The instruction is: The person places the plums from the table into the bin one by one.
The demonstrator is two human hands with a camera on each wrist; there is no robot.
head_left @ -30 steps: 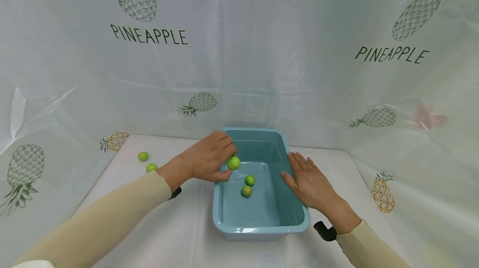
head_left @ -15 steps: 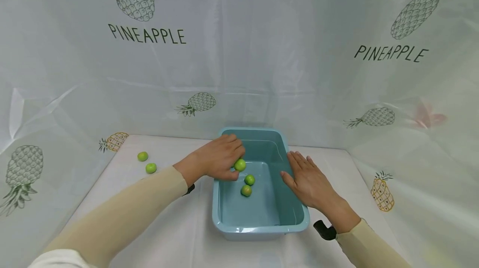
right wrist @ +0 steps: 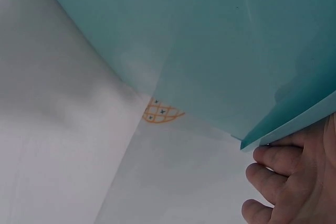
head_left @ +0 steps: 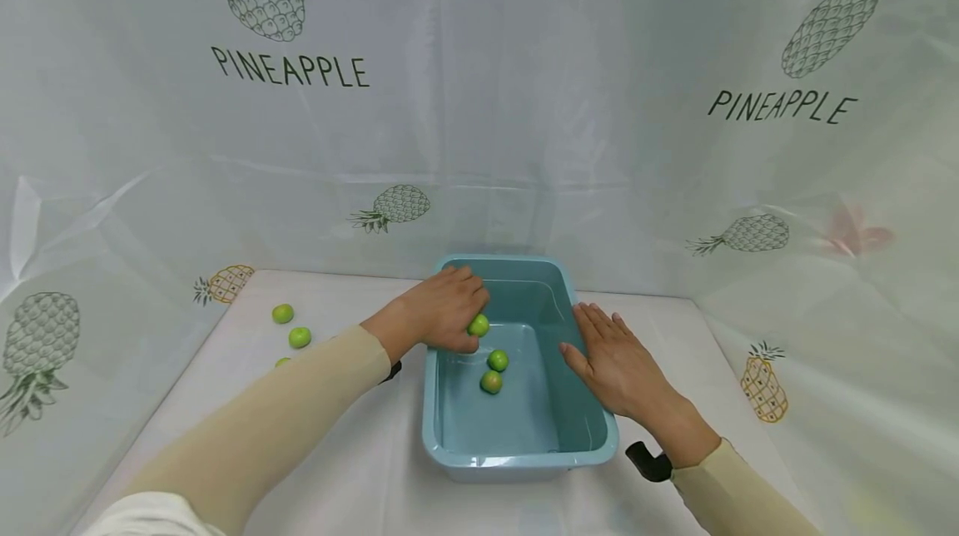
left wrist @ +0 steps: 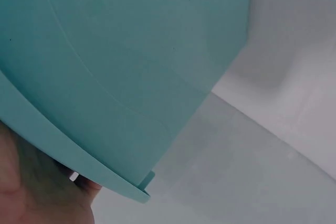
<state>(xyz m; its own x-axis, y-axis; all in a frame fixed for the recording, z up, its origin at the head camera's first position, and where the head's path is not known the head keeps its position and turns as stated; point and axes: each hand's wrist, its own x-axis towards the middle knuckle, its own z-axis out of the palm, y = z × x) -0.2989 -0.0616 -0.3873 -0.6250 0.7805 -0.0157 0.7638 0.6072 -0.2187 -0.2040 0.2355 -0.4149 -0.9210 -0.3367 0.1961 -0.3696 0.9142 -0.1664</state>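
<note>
In the head view, a light blue plastic basin stands on the table. My left hand reaches over its left rim and holds a small round green fruit between thumb and fingers, inside the basin. Two similar green fruits, one behind the other, lie close together on the basin floor. Flat against the right rim rests my right hand, fingers straight. In the left wrist view, only the basin's outer wall and part of the left palm show; the held fruit is hidden there.
Left of the basin, green fruits lie on the white-covered table: one at the back, one nearer, and a third mostly hidden by the left sleeve. A pineapple-printed sheet hangs behind the table.
My left hand has moved right and lower into the basin with the green fruit, baring more of the fruits on the table. The right hand has stayed on the rim.
</note>
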